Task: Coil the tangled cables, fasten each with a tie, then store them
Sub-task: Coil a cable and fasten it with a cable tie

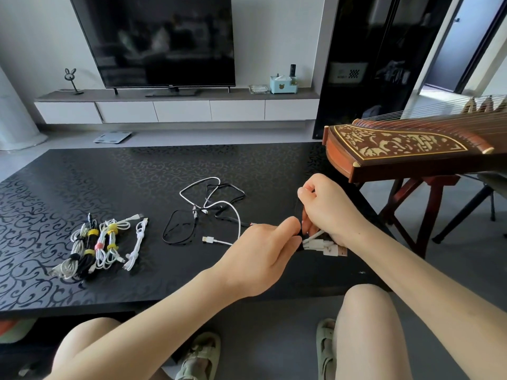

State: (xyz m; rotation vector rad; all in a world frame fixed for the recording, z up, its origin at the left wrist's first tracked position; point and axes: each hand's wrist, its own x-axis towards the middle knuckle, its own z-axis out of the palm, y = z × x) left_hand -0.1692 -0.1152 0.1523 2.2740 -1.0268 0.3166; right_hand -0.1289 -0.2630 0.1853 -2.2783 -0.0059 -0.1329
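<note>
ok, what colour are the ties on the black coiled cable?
Yellow ties on the black coiled cable; head view.

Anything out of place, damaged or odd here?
Nothing damaged or spilled. The loose tangle of cables mid-table is simply not yet coiled. One white bundle beside the tied bundles shows no coloured tie. The left hand and right hand grip a white coil.

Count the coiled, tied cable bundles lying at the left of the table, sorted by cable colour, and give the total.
White bundles: 4
Black bundles: 1
Total: 5
</note>
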